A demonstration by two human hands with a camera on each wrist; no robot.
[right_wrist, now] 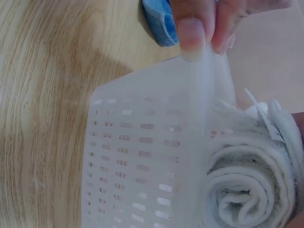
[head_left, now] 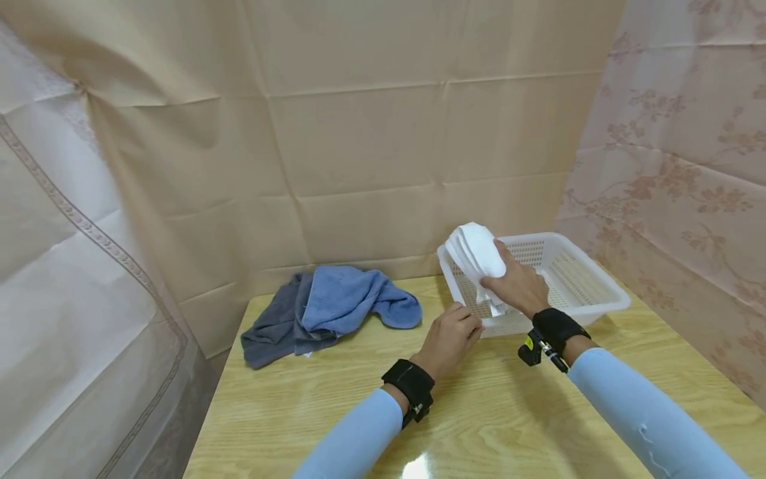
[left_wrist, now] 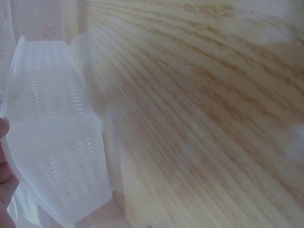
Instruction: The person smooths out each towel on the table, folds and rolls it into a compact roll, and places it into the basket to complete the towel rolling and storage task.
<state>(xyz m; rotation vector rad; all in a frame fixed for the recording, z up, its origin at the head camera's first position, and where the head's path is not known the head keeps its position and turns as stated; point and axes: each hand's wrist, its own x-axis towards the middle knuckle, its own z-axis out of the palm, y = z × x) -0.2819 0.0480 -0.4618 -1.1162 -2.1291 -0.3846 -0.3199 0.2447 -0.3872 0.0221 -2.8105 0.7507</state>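
A white rolled towel point(head_left: 475, 251), its spiral end point(right_wrist: 244, 192) seen in the right wrist view, is held in my right hand point(head_left: 519, 285). It tilts over the left part of a white plastic basket point(head_left: 509, 324) and is partly inside it. My left hand point(head_left: 450, 338) pinches the basket's rim at the near left corner. The thumb point(right_wrist: 192, 33) presses on that rim in the right wrist view. Only a few left fingers point(left_wrist: 5, 183) show at the edge of the left wrist view, beside the slotted basket wall point(left_wrist: 52, 118).
Left of the basket, a blue towel point(head_left: 353, 303) lies crumpled with a dark grey towel point(head_left: 278, 329) on the wooden table point(head_left: 335, 392). A beige cloth point(head_left: 359, 146) hangs behind the table, and a floral cloth point(head_left: 682, 173) hangs along the right.
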